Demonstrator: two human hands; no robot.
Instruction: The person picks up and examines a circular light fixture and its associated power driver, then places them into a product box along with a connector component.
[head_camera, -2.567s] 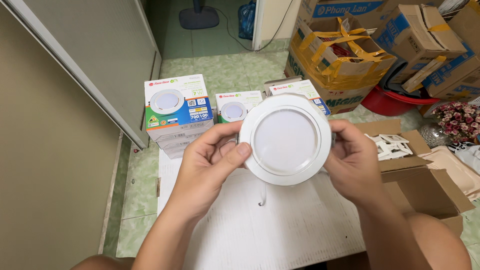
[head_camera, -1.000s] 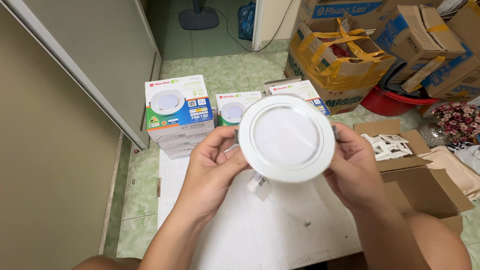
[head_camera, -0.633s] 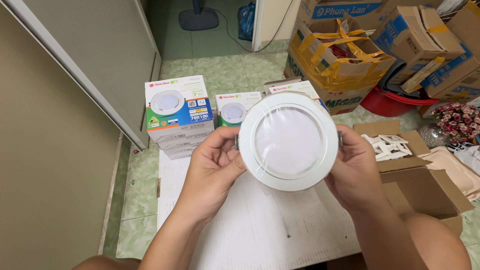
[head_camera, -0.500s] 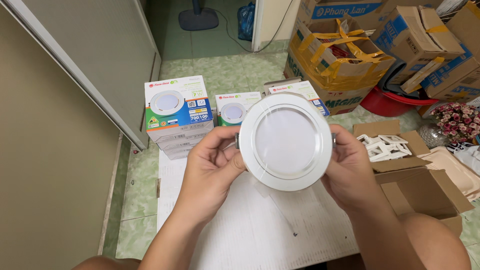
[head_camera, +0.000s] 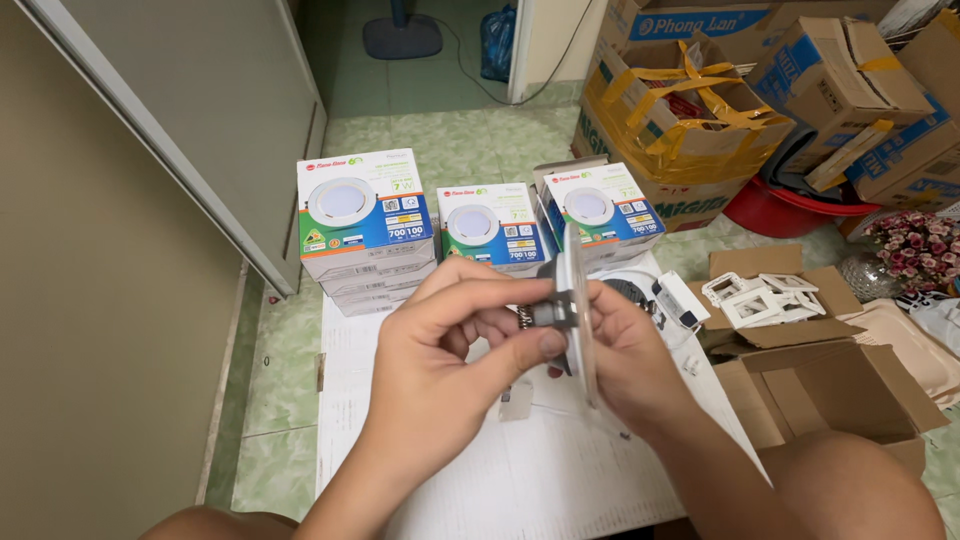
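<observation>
Both hands meet in the middle of the view and hold a round white ceiling lamp (head_camera: 580, 310) turned edge-on to the camera, so its rim shows as a thin upright line. The left hand (head_camera: 455, 340) comes in from below left with the forearm angled up; its fingers curl toward the lamp's back and the thumb (head_camera: 520, 350) presses a grey metal spring clip (head_camera: 552, 312) on the lamp's back. The right hand (head_camera: 630, 345) reaches in from the lower right and cups the lamp's front face from the far side, its fingers wrapped close around the rim. The lamp hangs in the air above a white sheet (head_camera: 560, 470) spread on the green tiled floor (head_camera: 450, 140). Beyond the hands, three white, blue and green lamp boxes (head_camera: 365, 215) stand in a row at the far edge of the sheet. To the right lies an open cardboard box (head_camera: 840, 390), with white plastic parts (head_camera: 760, 300) on a flap just behind it. Taped cartons (head_camera: 680, 110) stand further back on the right, next to a red basin (head_camera: 790, 210).
</observation>
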